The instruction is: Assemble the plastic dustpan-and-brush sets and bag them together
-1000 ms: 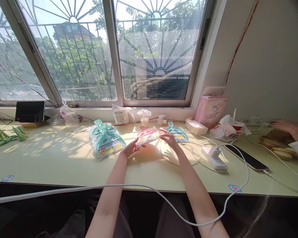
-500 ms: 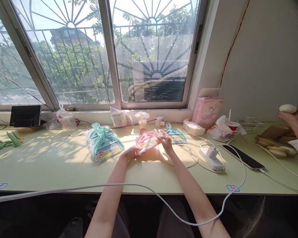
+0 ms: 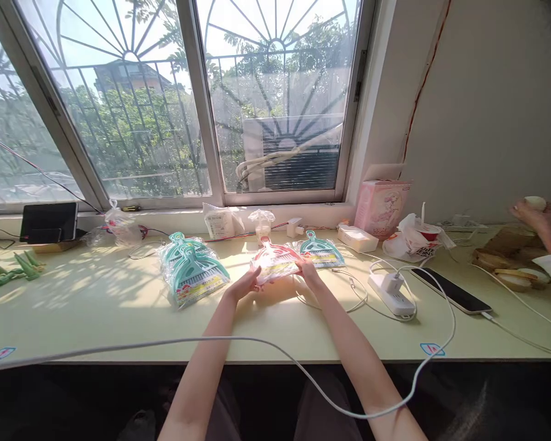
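Observation:
A pink dustpan-and-brush set [image 3: 278,258] in clear plastic wrap is held between my two hands, just above the table. My left hand [image 3: 246,283] grips its lower left corner. On its right edge, my right hand [image 3: 308,271] has its fingers closed. To the left lies a pile of wrapped teal sets [image 3: 197,275], the top one with a yellow label. Another wrapped teal set [image 3: 321,251] rests just beyond my right hand.
A white power strip [image 3: 392,297], cables and a black phone [image 3: 454,291] lie at right. Behind stand a lidded cup [image 3: 262,226] and a pink box [image 3: 381,205]. Another person's hand [image 3: 544,220] holds a round pale item at far right. A white cable crosses before my arms.
The pink set has turned more level, and my right hand has moved slightly down its right edge. My left hand has shifted a little. The other person's hand has moved slightly.

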The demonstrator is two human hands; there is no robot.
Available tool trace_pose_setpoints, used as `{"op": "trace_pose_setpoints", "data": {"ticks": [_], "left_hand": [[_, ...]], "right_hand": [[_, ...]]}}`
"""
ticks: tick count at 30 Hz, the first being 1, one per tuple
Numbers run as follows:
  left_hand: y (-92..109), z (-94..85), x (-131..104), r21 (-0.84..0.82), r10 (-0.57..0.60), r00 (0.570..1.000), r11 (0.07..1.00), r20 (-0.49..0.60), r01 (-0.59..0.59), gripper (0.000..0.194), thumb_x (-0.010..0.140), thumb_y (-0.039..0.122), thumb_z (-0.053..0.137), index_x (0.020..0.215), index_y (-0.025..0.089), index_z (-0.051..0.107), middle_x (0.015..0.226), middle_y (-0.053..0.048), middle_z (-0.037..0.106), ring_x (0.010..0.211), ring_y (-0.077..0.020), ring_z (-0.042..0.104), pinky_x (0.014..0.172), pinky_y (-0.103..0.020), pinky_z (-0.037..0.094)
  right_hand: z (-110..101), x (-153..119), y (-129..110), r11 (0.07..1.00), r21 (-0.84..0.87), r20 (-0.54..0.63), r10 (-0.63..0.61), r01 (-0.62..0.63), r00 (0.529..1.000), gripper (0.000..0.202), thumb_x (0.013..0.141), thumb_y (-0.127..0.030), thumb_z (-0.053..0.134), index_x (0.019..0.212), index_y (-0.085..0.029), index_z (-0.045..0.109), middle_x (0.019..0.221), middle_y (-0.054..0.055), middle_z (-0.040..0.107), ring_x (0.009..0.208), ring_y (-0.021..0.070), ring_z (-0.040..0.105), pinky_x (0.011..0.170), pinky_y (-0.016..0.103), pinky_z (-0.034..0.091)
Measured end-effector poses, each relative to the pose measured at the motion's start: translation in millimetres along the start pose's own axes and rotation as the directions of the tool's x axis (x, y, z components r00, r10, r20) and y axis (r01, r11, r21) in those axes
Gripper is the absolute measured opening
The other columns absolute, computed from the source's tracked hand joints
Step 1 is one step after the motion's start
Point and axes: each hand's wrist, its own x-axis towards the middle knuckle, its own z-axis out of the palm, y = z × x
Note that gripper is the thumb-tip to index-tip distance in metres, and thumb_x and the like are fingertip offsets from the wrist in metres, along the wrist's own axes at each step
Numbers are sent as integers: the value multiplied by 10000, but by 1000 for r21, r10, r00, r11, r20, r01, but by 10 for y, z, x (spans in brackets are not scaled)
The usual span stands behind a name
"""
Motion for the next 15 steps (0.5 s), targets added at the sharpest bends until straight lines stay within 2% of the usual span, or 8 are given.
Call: {"op": "trace_pose_setpoints", "data": {"ticks": [2,4,6,8,11,13,15], "left_hand": [[23,52,-14,7,111,994,994,-12,-111,799,787,549,757,1443,185,479,1134,-169,690,793,-200,701,586,-264,538],[26,121,-15,53,180,983,983,-31,-178,982,705,435,854,1534,242,363,1265,-177,639,931,-240,703,655,-300,578],[5,182,13,114,192,978,977,-83,-182,1132,621,284,912,1568,288,293,1338,-176,600,931,-237,692,616,-283,573],[-32,211,74,145,182,964,977,-192,-155,1083,652,251,888,1561,304,301,1349,-173,591,828,-200,684,529,-240,532],[-82,175,184,139,145,914,985,-379,-98,819,830,312,742,1535,273,326,1221,-153,641,634,-134,652,458,-207,473],[-100,114,237,122,142,873,988,-466,-96,820,885,287,677,1562,254,217,1095,-116,669,518,-102,609,450,-207,465],[-106,47,261,119,155,843,987,-515,-109,824,900,253,651,1562,221,161,1006,-82,676,443,-86,569,449,-214,468]], "right_hand": [[-18,4,22,988,127,-53,100,-93,994,361,785,-517,578,996,-227,620,981,116,715,940,288,707,863,499,593],[-16,-2,30,973,190,-99,148,-127,984,361,777,-518,590,1012,-244,611,1021,117,720,992,293,703,885,494,588],[5,-15,38,965,211,-116,182,-155,976,349,766,-515,601,1000,-256,608,1031,115,726,1011,299,704,883,488,591],[43,-29,50,963,211,-107,196,-170,975,345,746,-517,616,979,-262,608,1040,112,730,1018,300,707,868,474,599],[108,-45,73,967,186,-70,191,-175,979,360,726,-538,627,967,-270,610,1022,98,733,982,283,717,822,438,618],[142,-54,78,974,164,-32,161,-153,986,382,736,-545,626,1011,-280,609,981,80,734,921,262,726,789,420,627],[159,-65,63,992,104,15,72,-73,997,395,775,-522,605,1091,-286,598,958,70,732,869,245,732,758,416,634]]}}
